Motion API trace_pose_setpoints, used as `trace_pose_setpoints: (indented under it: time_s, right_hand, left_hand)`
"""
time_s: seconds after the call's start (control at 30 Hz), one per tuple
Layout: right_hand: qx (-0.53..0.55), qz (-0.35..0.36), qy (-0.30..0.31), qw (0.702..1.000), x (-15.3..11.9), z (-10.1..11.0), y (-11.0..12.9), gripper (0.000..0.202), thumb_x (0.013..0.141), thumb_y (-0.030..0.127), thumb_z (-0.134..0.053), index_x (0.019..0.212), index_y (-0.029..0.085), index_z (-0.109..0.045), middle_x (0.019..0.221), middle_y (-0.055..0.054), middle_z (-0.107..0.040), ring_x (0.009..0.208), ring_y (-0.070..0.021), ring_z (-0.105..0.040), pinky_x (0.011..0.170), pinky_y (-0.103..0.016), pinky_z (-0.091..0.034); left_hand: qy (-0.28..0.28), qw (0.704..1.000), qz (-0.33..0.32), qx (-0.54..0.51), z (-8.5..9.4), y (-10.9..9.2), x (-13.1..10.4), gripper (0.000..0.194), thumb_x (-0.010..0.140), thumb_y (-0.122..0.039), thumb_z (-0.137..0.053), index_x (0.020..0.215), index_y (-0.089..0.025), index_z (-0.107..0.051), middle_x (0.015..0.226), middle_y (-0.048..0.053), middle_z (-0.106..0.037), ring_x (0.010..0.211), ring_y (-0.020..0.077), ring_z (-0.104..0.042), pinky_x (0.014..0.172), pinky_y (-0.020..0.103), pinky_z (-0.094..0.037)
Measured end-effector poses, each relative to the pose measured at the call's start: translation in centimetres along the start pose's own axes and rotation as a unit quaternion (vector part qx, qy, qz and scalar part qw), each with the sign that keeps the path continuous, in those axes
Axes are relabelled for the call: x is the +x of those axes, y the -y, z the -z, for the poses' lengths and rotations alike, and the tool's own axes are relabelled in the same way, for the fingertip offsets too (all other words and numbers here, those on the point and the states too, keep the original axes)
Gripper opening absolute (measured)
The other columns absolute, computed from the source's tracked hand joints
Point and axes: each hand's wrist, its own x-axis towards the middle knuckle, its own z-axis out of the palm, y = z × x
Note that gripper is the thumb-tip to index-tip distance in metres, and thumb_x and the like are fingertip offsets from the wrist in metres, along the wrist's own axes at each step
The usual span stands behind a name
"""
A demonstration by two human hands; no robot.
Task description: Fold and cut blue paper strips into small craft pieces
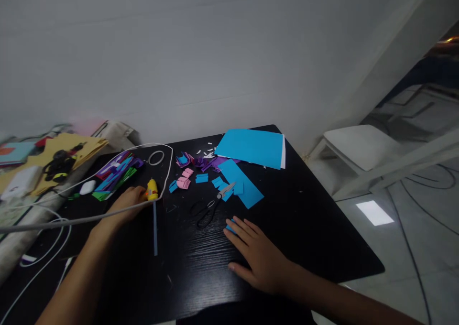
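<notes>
My left hand (129, 200) is closed around the handle of a yellow hot glue gun (152, 189) on the black table. A long translucent glue stick (155, 229) sticks out of its back end toward me. My right hand (260, 255) lies flat with its fingers spread, the fingertips over a small blue paper piece (231, 226) that they mostly cover. Between the hands rest black-handled scissors (211, 210), spread apart, their blades over cut blue paper squares (217, 182). Folded pink paper pieces (183, 182) and purple and blue ones lie farther back.
Large blue sheets (251, 148) sit at the back by the wall. A white cable (170, 165) loops past the glue gun and across my left arm. Bundled coloured strips (118, 172), a tape ring (156, 158) and yellow envelopes (86, 148) are left. A white stool (358, 146) stands right.
</notes>
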Motion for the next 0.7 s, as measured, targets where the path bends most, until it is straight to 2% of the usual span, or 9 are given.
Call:
trace_pose_setpoints:
  time_s: [0.17, 0.27, 0.3, 0.33, 0.4, 0.43, 0.5, 0.57, 0.7]
  right_hand:
    - [0.004, -0.003, -0.042, 0.999, 0.3, 0.9, -0.8, 0.072, 0.099, 0.029, -0.059, 0.164, 0.015, -0.029, 0.166, -0.016, -0.038, 0.156, -0.0282, -0.032, 0.124, -0.049, -0.037]
    - [0.002, -0.021, -0.071, 0.997, 0.7, 1.3, -1.4, 0.068, 0.096, 0.026, -0.066, 0.158, 0.011, -0.040, 0.161, -0.020, -0.044, 0.152, -0.0314, -0.039, 0.120, -0.051, -0.042]
    - [0.001, -0.033, -0.079, 0.996, 0.9, 1.4, -1.6, 0.063, 0.095, 0.026, -0.068, 0.152, 0.011, -0.048, 0.157, -0.020, -0.048, 0.147, -0.0321, -0.045, 0.118, -0.051, -0.044]
    - [0.003, -0.033, -0.083, 0.996, 1.1, 1.5, -1.7, 0.057, 0.094, 0.027, -0.070, 0.146, 0.011, -0.054, 0.152, -0.020, -0.053, 0.142, -0.0323, -0.050, 0.116, -0.051, -0.046]
    - [0.003, -0.012, -0.085, 0.996, 1.8, 1.6, -2.0, 0.049, 0.094, 0.027, -0.071, 0.140, 0.013, -0.059, 0.143, -0.018, -0.061, 0.133, -0.0312, -0.057, 0.111, -0.050, -0.050]
    - [0.001, 0.001, -0.088, 0.996, 2.2, 1.7, -2.1, 0.045, 0.095, 0.026, -0.070, 0.137, 0.014, -0.061, 0.139, -0.017, -0.063, 0.129, -0.0307, -0.058, 0.109, -0.050, -0.051]
    - [-0.003, 0.033, -0.081, 0.996, 3.0, 1.9, -2.4, 0.031, 0.097, 0.023, -0.067, 0.126, 0.013, -0.067, 0.127, -0.014, -0.069, 0.120, -0.0287, -0.062, 0.103, -0.046, -0.054]
    - [-0.001, 0.053, -0.079, 0.995, 3.8, 2.1, -2.6, 0.017, 0.099, 0.018, -0.060, 0.109, 0.012, -0.072, 0.115, -0.013, -0.073, 0.109, -0.0265, -0.065, 0.099, -0.044, -0.054]
    - [0.128, 0.004, -0.131, 0.983, 5.6, 2.4, -3.0, 0.013, 0.098, 0.020, -0.059, 0.100, 0.015, -0.071, 0.102, -0.012, -0.074, 0.098, -0.0242, -0.069, 0.091, -0.040, -0.056]
  left_hand:
    - [-0.068, 0.997, -0.004, 0.032, -0.5, 0.0, -2.1, 0.026, 0.074, -0.039, -0.067, 0.089, -0.018, -0.066, 0.096, 0.016, -0.069, 0.090, 0.0340, -0.067, 0.080, 0.047, -0.056]
    - [-0.082, 0.996, -0.013, 0.010, 0.3, -1.6, -5.4, 0.031, 0.078, -0.049, -0.065, 0.091, -0.021, -0.069, 0.095, 0.013, -0.070, 0.092, 0.0353, -0.067, 0.083, 0.050, -0.056]
    - [-0.037, 0.998, -0.033, -0.028, 0.7, -2.6, -6.6, 0.030, 0.082, -0.050, -0.063, 0.090, -0.022, -0.070, 0.093, 0.011, -0.071, 0.090, 0.0334, -0.068, 0.081, 0.047, -0.056]
    - [0.040, 0.996, -0.047, -0.070, 1.2, -3.7, -7.9, 0.030, 0.085, -0.051, -0.060, 0.088, -0.024, -0.072, 0.089, 0.008, -0.072, 0.082, 0.0306, -0.069, 0.075, 0.043, -0.057]
    - [0.235, 0.958, -0.101, -0.131, 2.0, -6.6, -10.2, 0.026, 0.088, -0.050, -0.063, 0.084, -0.027, -0.074, 0.082, 0.004, -0.074, 0.076, 0.0259, -0.070, 0.069, 0.037, -0.056]
    - [0.296, 0.934, -0.139, -0.147, 2.3, -8.2, -11.0, 0.022, 0.090, -0.047, -0.064, 0.086, -0.029, -0.075, 0.084, 0.002, -0.075, 0.079, 0.0237, -0.071, 0.073, 0.034, -0.055]
    - [0.330, 0.904, -0.206, -0.174, 2.3, -11.4, -11.9, 0.022, 0.094, -0.045, -0.063, 0.088, -0.029, -0.076, 0.086, 0.000, -0.076, 0.082, 0.0204, -0.071, 0.077, 0.030, -0.053]
    - [0.291, 0.897, -0.252, -0.218, 1.7, -14.4, -11.6, 0.029, 0.100, -0.044, -0.056, 0.087, -0.026, -0.074, 0.084, 0.001, -0.074, 0.082, 0.0189, -0.070, 0.078, 0.029, -0.052]
    - [0.094, 0.914, -0.243, -0.310, -0.8, -18.5, -9.0, 0.031, 0.105, -0.040, -0.047, 0.098, -0.023, -0.072, 0.097, 0.004, -0.074, 0.091, 0.0193, -0.069, 0.084, 0.030, -0.051]
